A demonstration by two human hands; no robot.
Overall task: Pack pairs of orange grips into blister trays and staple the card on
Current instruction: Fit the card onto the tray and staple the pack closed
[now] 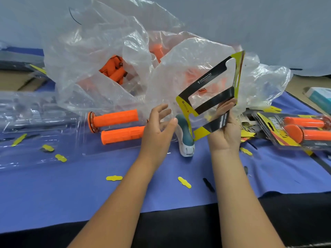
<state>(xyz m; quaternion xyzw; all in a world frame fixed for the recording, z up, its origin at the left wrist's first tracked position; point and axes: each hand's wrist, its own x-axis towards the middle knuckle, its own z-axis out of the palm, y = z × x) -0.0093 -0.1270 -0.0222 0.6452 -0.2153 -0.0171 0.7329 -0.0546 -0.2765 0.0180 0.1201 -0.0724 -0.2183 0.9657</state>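
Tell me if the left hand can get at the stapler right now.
Probably yes. The left hand is open, holds nothing and hovers just left of the stapler, with nothing between them. The right hand holds the card above it.

Both bare forearms reached forward from the near edge, roughly side by side and a little apart. The left hand [159, 126] hovered with its palm turned toward the right, fingers loosely spread and slightly bent, thumb pointing toward the other hand, gripping nothing. The right hand [224, 129] was raised a bit higher, palm facing the person, wrist straight; its fingers [226, 104] curled up behind the card [211, 97] and pinched its lower edge, holding it upright and tilted. The two hands stood near each other without touching
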